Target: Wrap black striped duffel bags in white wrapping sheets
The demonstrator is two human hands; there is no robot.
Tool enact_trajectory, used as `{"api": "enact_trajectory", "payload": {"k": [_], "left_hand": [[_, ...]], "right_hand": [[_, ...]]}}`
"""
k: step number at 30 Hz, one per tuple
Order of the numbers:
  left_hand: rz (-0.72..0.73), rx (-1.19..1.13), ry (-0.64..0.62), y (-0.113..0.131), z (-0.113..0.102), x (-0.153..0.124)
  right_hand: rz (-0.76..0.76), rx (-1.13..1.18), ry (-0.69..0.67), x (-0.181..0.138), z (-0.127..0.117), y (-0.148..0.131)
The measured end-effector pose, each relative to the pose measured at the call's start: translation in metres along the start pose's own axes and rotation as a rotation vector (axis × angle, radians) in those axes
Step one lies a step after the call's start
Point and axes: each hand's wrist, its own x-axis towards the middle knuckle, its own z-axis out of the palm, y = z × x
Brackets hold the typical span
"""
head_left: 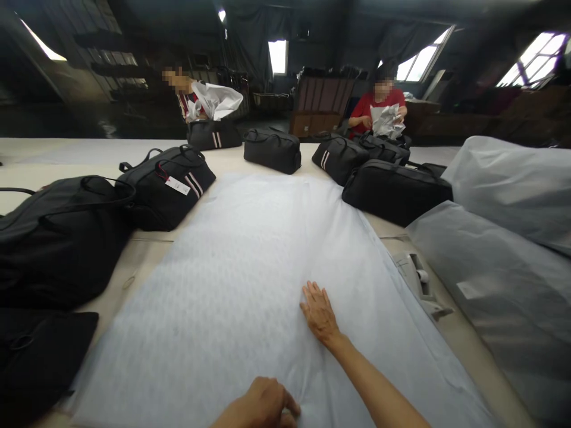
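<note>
A large thin white sheet point(232, 285), bluish and slightly translucent, lies spread over the table before me. My right hand point(319, 312) rests flat on it, right of the middle, with the fingers stretched forward. Close to the bottom edge, my left hand point(265, 401) has its fingers curled down and closed on the sheet, which creases beside the fingertips. The lower part of that hand is cut off by the frame. Long folds run along the sheet's right side.
Black duffel bags stand on both sides: one with a tag point(165, 187), a large one point(66, 238), another point(397, 190). Wrapped bags point(504, 279) and a grey tape dispenser point(417, 279) lie right. Across the table, two people point(381, 104) point(196, 101) handle crumpled paper.
</note>
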Motion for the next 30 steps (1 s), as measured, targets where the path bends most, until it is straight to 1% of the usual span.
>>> {"api": "enact_trajectory", "payload": {"k": [1, 2, 3, 5, 6, 8, 9, 11, 13, 15, 17, 21, 26, 28, 30], "left_hand": [[-0.041, -0.088, 0.031, 0.004, -0.016, 0.007], [-0.08, -0.187, 0.114, 0.008, -0.036, 0.017], [-0.112, -0.282, 0.231, 0.012, -0.058, 0.031], [-0.171, -0.427, 0.535, 0.018, -0.105, 0.071], [-0.205, -0.461, 0.604, 0.019, -0.127, 0.095], [-0.265, -0.514, 0.616, 0.018, -0.164, 0.148], [-0.284, -0.531, 0.595, 0.017, -0.177, 0.173], [-0.305, -0.531, 0.563, 0.015, -0.195, 0.216], [-0.31, -0.483, 0.557, 0.013, -0.203, 0.244], [-0.304, -0.41, 0.57, 0.01, -0.207, 0.256], [-0.287, -0.332, 0.587, 0.007, -0.21, 0.257], [-0.232, -0.188, 0.615, 0.001, -0.214, 0.25], [-0.194, -0.122, 0.62, -0.002, -0.219, 0.245], [-0.195, -0.065, 0.612, -0.004, -0.218, 0.245], [-0.184, 0.066, 0.596, -0.006, -0.215, 0.247]], "right_hand": [[-0.068, -0.04, 0.036, 0.001, 0.01, 0.003], [-0.126, -0.079, 0.075, 0.0, 0.02, 0.005], [-0.168, -0.111, 0.11, -0.002, 0.027, 0.007], [-0.208, -0.162, 0.16, -0.006, 0.035, 0.009], [-0.213, -0.179, 0.168, -0.008, 0.036, 0.01], [-0.21, -0.198, 0.156, -0.009, 0.033, 0.01], [-0.205, -0.202, 0.143, -0.009, 0.03, 0.009], [-0.193, -0.199, 0.113, -0.008, 0.025, 0.008], [-0.179, -0.184, 0.091, -0.007, 0.021, 0.007], [-0.158, -0.156, 0.083, -0.006, 0.019, 0.007], [-0.157, -0.13, 0.068, -0.007, 0.017, 0.007], [-0.205, -0.125, -0.004, -0.006, 0.009, 0.004], [-0.142, -0.076, -0.006, 0.0, -0.007, -0.004], [-0.144, -0.047, -0.045, 0.002, -0.006, -0.005], [-0.153, -0.02, -0.102, 0.003, -0.001, -0.003]]}}
